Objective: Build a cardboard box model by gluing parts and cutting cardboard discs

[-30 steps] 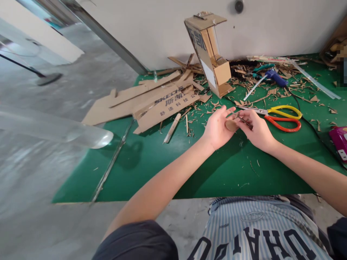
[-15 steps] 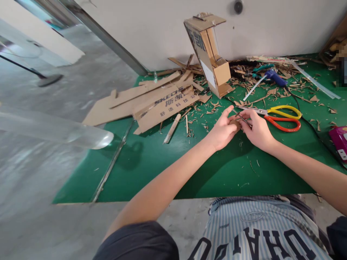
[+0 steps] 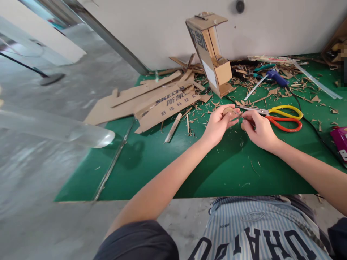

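My left hand (image 3: 217,122) is closed on a small rounded cardboard piece (image 3: 228,110), held above the green table (image 3: 168,173). Close by on the right, my right hand (image 3: 258,130) pinches a thin dark tool (image 3: 243,116) whose tip points at the piece; fingers hide most of it, so its kind is unclear. Just beyond my right hand lie scissors (image 3: 287,111) with one yellow and one red handle. Cardboard strips and scraps (image 3: 176,128) lie left of my left hand.
A standing cardboard structure (image 3: 210,54) rises behind my hands. Flat printed cardboard (image 3: 168,108) is at the left. A blue glue gun (image 3: 277,77) with a trailing cord lies at the back right, amid shavings. A purple box (image 3: 338,142) sits at the right edge.
My left hand has turned, so more of the cardboard piece shows. My right hand has drawn slightly away to the right with the thin tool.
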The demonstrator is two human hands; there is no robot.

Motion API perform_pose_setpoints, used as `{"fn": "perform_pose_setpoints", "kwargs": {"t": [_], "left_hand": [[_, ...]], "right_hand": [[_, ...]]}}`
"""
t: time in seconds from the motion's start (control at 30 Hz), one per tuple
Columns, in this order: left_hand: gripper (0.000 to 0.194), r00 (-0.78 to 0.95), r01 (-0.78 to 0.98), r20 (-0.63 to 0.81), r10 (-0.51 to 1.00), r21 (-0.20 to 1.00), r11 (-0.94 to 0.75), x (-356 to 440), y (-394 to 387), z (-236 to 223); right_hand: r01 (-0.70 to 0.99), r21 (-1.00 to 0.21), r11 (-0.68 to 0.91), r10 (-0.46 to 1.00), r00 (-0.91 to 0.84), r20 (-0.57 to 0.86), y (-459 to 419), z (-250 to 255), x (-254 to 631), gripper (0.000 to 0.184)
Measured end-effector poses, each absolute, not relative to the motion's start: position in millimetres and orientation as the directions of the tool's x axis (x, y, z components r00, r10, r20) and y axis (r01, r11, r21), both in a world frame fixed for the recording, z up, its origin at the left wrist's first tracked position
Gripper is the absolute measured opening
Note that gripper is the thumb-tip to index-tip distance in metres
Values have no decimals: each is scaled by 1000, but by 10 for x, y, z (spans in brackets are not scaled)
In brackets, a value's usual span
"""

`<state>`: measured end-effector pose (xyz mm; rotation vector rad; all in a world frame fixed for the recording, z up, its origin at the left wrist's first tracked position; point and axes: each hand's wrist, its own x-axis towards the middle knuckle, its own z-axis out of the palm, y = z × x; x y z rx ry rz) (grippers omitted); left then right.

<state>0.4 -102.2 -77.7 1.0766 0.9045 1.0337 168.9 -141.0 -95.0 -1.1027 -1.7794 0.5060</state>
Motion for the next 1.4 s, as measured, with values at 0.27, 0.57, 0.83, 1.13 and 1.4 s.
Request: {"fn": "perform_pose_setpoints", "kwargs": {"t": [0.27, 0.57, 0.83, 1.13, 1.4], "left_hand": [[29, 356, -206, -79, 931, 965, 161, 14, -1041, -783], [21, 416, -177, -27, 909, 978, 109, -15, -1016, -855], [22, 425, 49, 159, 891, 979, -198, -35, -976, -944], [20, 436, 89, 183, 881, 966, -244, -32, -958, -1001], [21, 440, 74, 187, 878, 967, -244, -32, -971, -981]], "right_hand": [[578, -616, 535, 825, -199, 530, -1415, -976, 1695, 11], [640, -565, 521, 821, -194, 537, -1427, -992, 1695, 13], [725, -484, 490, 836, -236, 495, -1445, -980, 1685, 15], [754, -466, 463, 852, -232, 470, -1453, -961, 1681, 22], [762, -432, 482, 835, -250, 491, -1462, -959, 1673, 22]]}}
